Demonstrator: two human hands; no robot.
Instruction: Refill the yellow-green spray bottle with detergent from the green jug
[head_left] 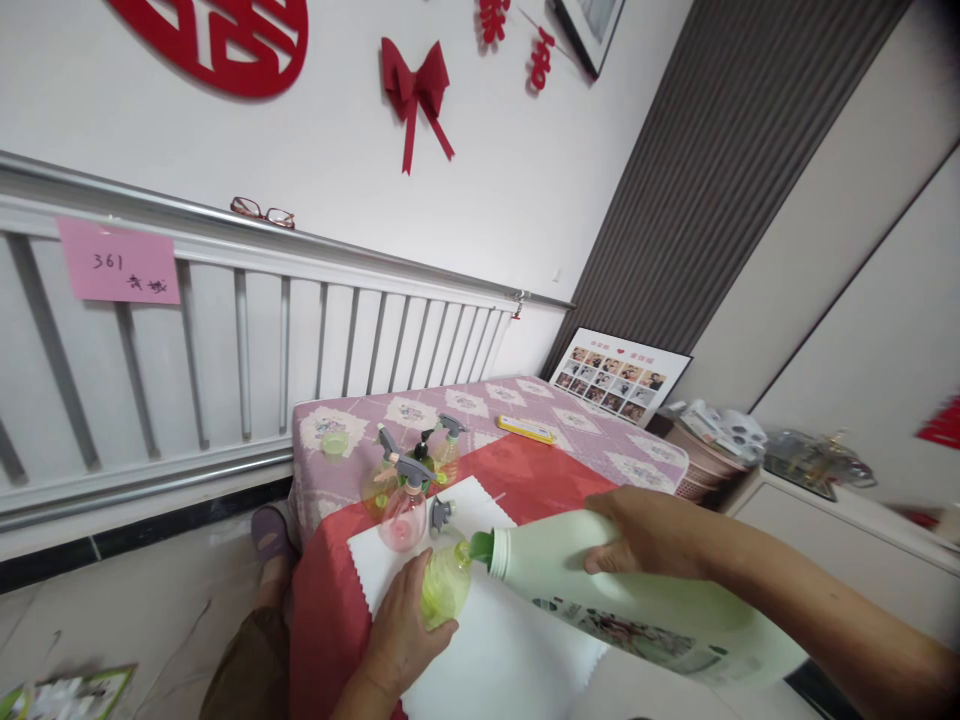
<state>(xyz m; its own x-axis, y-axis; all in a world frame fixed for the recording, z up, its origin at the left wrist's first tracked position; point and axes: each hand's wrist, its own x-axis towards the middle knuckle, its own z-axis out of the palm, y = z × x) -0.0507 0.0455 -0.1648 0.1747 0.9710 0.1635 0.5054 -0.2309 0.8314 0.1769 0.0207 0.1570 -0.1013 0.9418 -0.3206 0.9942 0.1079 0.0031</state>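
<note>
My right hand (637, 535) grips a big pale green jug (630, 605), tipped over so its green spout (482, 549) meets the mouth of a small yellow-green bottle (444, 583). My left hand (405, 630) is wrapped round that small bottle and holds it on a white cloth (495, 650). Just beyond stand a pink spray bottle (403, 510) with a grey trigger head and two yellowish spray bottles (448, 450). A loose grey spray head (441, 513) lies on the cloth beside them.
The low table carries a red cloth (540, 480) over a pink patterned one (420, 410). On it lie a yellow flat object (525, 429) and a small green cap (335, 443). A white radiator (225, 350) runs behind; a photo frame (619, 375) and basket (705, 450) stand at right.
</note>
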